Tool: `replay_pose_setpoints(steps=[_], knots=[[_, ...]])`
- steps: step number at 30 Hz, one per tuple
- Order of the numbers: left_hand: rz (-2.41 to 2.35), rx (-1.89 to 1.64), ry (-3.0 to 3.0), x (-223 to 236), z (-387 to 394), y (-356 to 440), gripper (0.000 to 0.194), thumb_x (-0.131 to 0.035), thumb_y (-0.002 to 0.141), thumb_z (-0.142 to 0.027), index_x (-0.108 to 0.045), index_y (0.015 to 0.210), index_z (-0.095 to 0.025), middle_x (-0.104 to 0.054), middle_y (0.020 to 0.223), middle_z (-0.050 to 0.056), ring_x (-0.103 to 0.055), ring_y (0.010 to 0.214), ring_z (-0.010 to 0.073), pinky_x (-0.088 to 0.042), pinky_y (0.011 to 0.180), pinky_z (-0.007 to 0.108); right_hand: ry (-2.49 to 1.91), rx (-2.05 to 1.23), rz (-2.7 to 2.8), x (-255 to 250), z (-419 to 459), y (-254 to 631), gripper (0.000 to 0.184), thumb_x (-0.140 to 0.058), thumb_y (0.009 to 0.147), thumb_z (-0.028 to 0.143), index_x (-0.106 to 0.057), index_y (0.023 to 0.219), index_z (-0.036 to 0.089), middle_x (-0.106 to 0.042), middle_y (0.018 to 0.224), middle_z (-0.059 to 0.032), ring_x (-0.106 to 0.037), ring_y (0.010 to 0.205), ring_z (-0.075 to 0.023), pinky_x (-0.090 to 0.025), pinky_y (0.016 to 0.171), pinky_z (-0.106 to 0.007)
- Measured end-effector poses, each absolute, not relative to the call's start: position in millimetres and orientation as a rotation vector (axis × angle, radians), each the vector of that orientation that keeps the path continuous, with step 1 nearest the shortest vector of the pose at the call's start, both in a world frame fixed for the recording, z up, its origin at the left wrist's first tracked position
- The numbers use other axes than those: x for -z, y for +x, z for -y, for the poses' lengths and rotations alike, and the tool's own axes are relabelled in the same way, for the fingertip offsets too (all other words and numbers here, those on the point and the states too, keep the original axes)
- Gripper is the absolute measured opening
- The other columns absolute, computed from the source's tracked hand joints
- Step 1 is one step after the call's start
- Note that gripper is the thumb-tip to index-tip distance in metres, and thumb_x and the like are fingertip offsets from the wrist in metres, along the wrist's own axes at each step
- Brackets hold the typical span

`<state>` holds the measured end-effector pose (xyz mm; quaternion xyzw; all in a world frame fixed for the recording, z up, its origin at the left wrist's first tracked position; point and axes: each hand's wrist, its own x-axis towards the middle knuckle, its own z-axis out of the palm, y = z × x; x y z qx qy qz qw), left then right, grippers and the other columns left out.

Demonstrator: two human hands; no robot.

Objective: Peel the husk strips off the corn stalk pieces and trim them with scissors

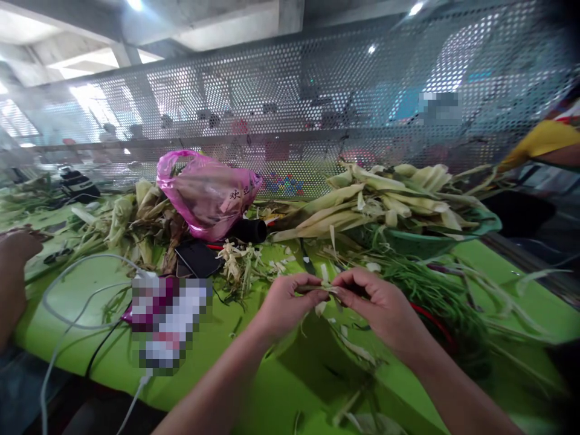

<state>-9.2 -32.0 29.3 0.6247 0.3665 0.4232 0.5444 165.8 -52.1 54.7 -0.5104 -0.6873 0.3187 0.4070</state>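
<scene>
Over the green table my left hand and my right hand are almost touching, fingers pinched on a pale strip of corn husk between them. Torn husk scraps lie below and beside the hands. A bundle of thin green strands rests just right of my right hand. Beyond it, long pale corn husks are heaped on a green basin. A small cluster of knotted husk pieces sits ahead of my left hand.
A pink plastic bag stands at the back beside dried husks. White cables, a dark phone-like slab and blurred-out items lie left. Another person's hand is at far left; a yellow sleeve reaches in right. A perforated metal screen borders the table.
</scene>
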Motion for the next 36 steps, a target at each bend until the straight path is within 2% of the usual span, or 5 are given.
replay_pose_setpoints(steps=[12, 23, 31, 34, 36], knots=[[-0.790, -1.039, 1.176, -28, 36, 0, 0.031, -0.076, 0.068, -0.039, -0.069, 0.082, -0.012, -0.068, 0.077, 0.007, -0.061, 0.072, 0.0146, -0.044, 0.069, 0.025, -1.320, -0.662, 1.838, -53, 54, 168, 0.014, -0.055, 0.087, 0.033, -0.062, 0.080, 0.022, -0.062, 0.075, -0.0007, -0.058, 0.070, -0.0168, -0.045, 0.063, -0.028], [-0.797, -1.091, 1.069, -27, 40, 7, 0.029, -0.076, 0.066, -0.040, -0.067, 0.074, -0.013, -0.066, 0.070, 0.005, -0.059, 0.068, 0.0140, -0.044, 0.068, 0.025, -1.339, -0.484, 1.945, -54, 57, 168, 0.013, -0.053, 0.088, 0.029, -0.061, 0.081, 0.022, -0.063, 0.081, -0.0020, -0.060, 0.075, -0.0176, -0.046, 0.067, -0.028], [-0.829, -1.120, 1.081, -29, 38, 6, 0.019, -0.069, 0.069, -0.032, -0.065, 0.071, -0.014, -0.059, 0.063, 0.001, -0.051, 0.062, 0.0113, -0.038, 0.063, 0.024, -1.359, -0.342, 1.988, -50, 59, 163, 0.012, -0.055, 0.088, 0.030, -0.061, 0.079, 0.023, -0.063, 0.079, -0.0021, -0.059, 0.072, -0.0175, -0.045, 0.066, -0.029], [-0.850, -1.124, 1.058, -28, 37, 5, 0.018, -0.068, 0.068, -0.032, -0.064, 0.070, -0.014, -0.057, 0.061, 0.000, -0.049, 0.060, 0.0104, -0.036, 0.061, 0.023, -1.380, -0.393, 1.877, -50, 58, 163, 0.011, -0.062, 0.083, 0.033, -0.061, 0.079, 0.023, -0.064, 0.077, -0.0025, -0.060, 0.070, -0.0182, -0.047, 0.064, -0.030], [-0.849, -1.121, 1.041, -27, 37, 5, 0.018, -0.068, 0.067, -0.032, -0.064, 0.069, -0.014, -0.056, 0.060, 0.000, -0.048, 0.058, 0.0098, -0.035, 0.060, 0.023, -1.372, -0.542, 1.754, -50, 57, 164, 0.017, -0.065, 0.081, 0.038, -0.061, 0.083, 0.022, -0.065, 0.076, -0.0029, -0.061, 0.068, -0.0184, -0.049, 0.063, -0.030]])
